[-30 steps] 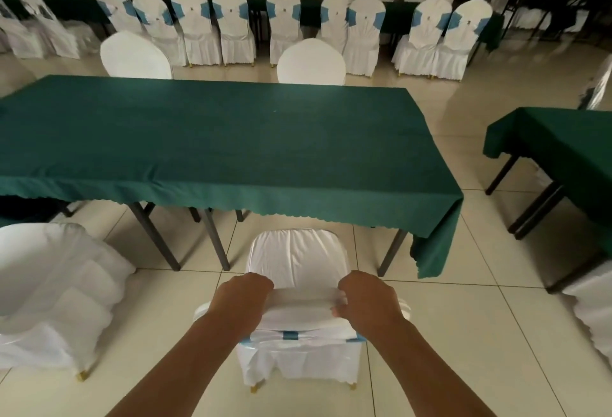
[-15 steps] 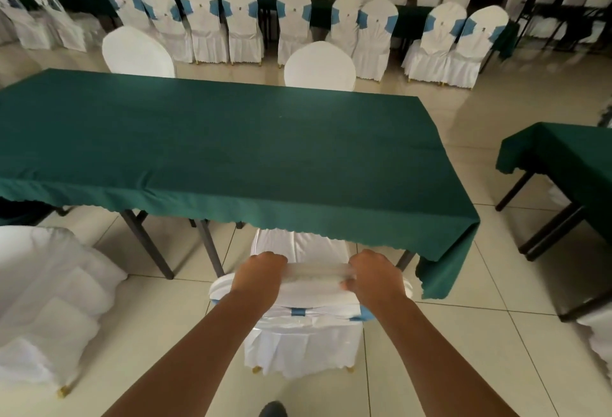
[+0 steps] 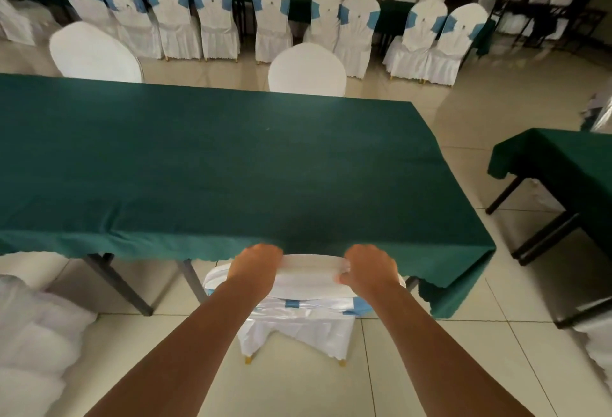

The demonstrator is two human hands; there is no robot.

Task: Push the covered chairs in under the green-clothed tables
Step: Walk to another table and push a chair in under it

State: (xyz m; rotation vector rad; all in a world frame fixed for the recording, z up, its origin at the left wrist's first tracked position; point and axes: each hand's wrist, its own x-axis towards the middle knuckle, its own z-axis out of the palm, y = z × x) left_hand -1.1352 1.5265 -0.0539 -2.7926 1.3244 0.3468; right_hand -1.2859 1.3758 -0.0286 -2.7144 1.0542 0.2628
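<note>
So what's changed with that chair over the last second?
The covered chair has slid forward: its seat, in the open a second ago, is now hidden under the green cloth of the table. The left hand and right hand keep their grip on the backrest top. Table unmoved.

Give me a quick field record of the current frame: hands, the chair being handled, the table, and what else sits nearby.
left hand: gripping chair back top, left end
right hand: gripping chair back top, right end
chair: white cover, blue sash, seat hidden under cloth edge
table: green cloth, top bare
far side: two white chair backs showing above the table's far edge
second green table: right
unpushed covered chair: lower left
</note>
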